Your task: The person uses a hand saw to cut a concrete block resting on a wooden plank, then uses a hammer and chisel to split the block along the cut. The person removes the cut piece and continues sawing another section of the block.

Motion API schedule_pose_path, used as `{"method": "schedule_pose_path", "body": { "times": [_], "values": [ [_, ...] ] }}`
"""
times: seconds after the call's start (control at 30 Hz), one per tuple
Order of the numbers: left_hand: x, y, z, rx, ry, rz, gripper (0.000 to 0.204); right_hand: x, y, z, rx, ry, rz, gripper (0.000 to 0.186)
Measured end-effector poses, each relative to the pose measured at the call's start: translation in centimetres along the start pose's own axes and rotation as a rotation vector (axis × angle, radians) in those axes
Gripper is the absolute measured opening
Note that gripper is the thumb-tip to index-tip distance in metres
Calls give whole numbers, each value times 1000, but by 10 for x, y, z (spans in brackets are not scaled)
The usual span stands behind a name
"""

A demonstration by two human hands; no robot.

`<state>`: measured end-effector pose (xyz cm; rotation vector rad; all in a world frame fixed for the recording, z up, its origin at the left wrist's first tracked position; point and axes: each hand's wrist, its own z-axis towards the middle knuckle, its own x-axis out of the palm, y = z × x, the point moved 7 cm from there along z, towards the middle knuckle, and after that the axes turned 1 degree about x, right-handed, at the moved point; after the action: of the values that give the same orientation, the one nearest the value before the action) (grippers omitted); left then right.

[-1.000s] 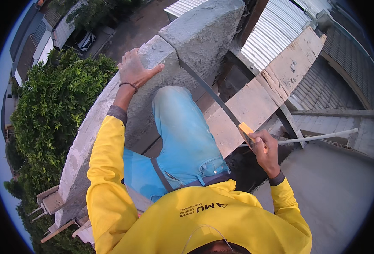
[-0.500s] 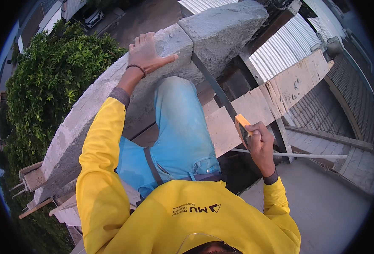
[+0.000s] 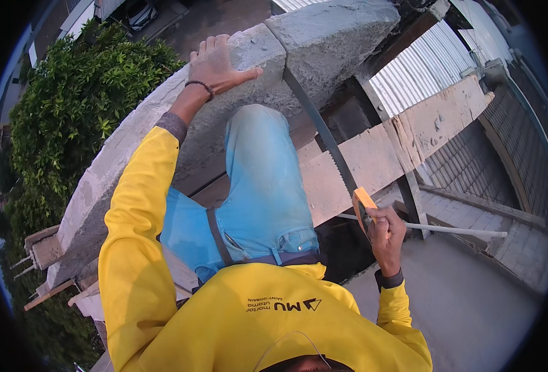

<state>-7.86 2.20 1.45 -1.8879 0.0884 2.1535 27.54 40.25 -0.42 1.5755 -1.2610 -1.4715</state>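
Observation:
My left hand [image 3: 215,67] lies with its fingers spread on the top edge of a pale grey, rough block wall [image 3: 125,146], thumb pointing right. In my right hand [image 3: 387,237] is the orange handle of a handsaw [image 3: 321,127], the fingers wrapped round it. The long toothed blade runs up and left from the handle. Its far end sits in a narrow straight slot across the wall, between the part under my left hand and the grey block [image 3: 336,37] to the right. How deep the blade goes is hidden.
My knee in blue trousers [image 3: 258,155] is close to the wall. A wooden plank [image 3: 354,158] passes beneath the saw, with a white pipe [image 3: 454,230] nearby. Beyond lie a leafy tree [image 3: 82,105], corrugated roofing [image 3: 419,59] and, far below, the ground.
My right hand has drawn the saw slightly back, down and to the right, away from the wall. The left hand keeps its place on the block.

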Motion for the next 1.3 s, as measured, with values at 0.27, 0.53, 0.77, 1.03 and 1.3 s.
{"method": "schedule_pose_path", "body": {
  "times": [0.27, 0.53, 0.77, 1.03, 1.3],
  "values": [
    [6, 3, 0, 17, -36, 63, 114, 143, 51, 210, -375, -26, 72, 20],
    [7, 6, -1, 69, -81, 36, 115, 43, 53, 82, -111, 32, -71, 25],
    [9, 2, 0, 72, -106, 87, 113, 147, 65, 198, -395, 26, 135, 22],
    [8, 6, 1, 101, -120, 64, 117, 80, 10, 123, -105, 104, 112, 25],
    [10, 5, 0, 51, -55, 107, 121, 113, 71, 162, -185, 22, 47, 23]
  ]
}}
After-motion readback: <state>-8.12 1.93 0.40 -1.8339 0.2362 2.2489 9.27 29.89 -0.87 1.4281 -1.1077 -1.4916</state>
